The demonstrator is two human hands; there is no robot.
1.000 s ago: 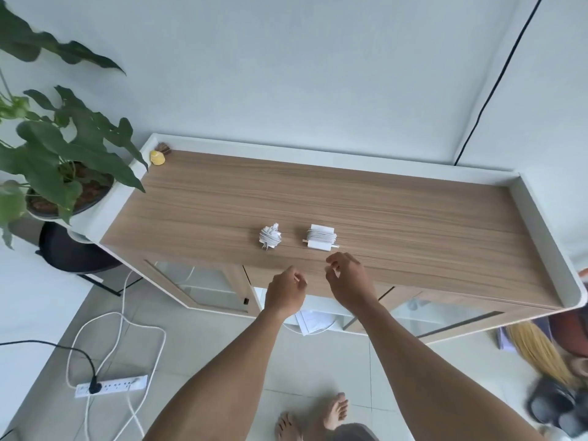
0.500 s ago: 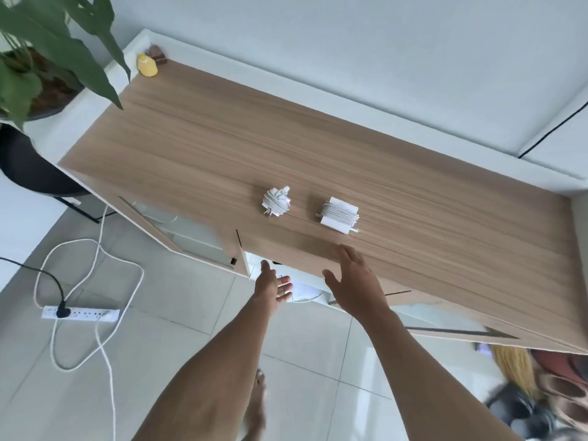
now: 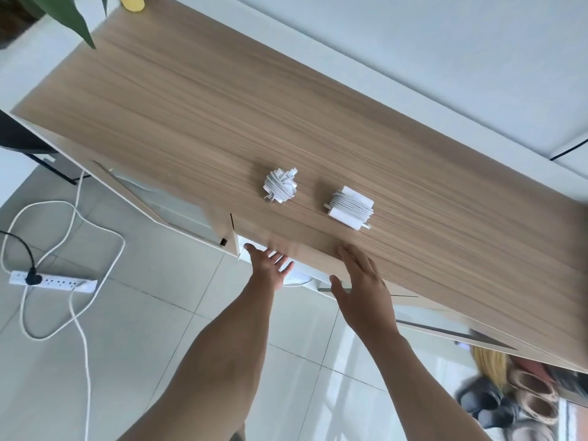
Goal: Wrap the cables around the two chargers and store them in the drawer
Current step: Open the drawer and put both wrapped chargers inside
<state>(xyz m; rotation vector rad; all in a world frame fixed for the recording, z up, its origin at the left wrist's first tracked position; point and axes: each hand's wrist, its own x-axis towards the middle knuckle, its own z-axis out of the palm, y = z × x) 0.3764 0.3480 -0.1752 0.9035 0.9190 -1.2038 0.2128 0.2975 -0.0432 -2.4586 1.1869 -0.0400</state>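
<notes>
Two white chargers lie on the wooden cabinet top [image 3: 191, 100], each with its cable wound around it. The small charger [image 3: 280, 185] is on the left, prongs toward me; the larger flat charger [image 3: 349, 207] is right of it. My left hand [image 3: 269, 267] reaches palm-up, fingers spread, under the cabinet's front edge at the drawer [image 3: 254, 249], whose white inside shows a little. My right hand [image 3: 362, 288] is open at the front edge, fingertips on the wood just below the flat charger. Neither hand holds a charger.
A white power strip [image 3: 52, 281] with a black plug and looping white cable lies on the tiled floor at left. Glass cabinet doors [image 3: 178, 208] flank the drawer. A plant leaf [image 3: 73, 17] hangs at top left, a yellow object [image 3: 131, 0] beside it. Shoes [image 3: 521, 399] sit at lower right.
My head has moved closer and tilted, so the cabinet fills more of the view. My left hand dropped below the front edge to the drawer; my right hand opened on the edge.
</notes>
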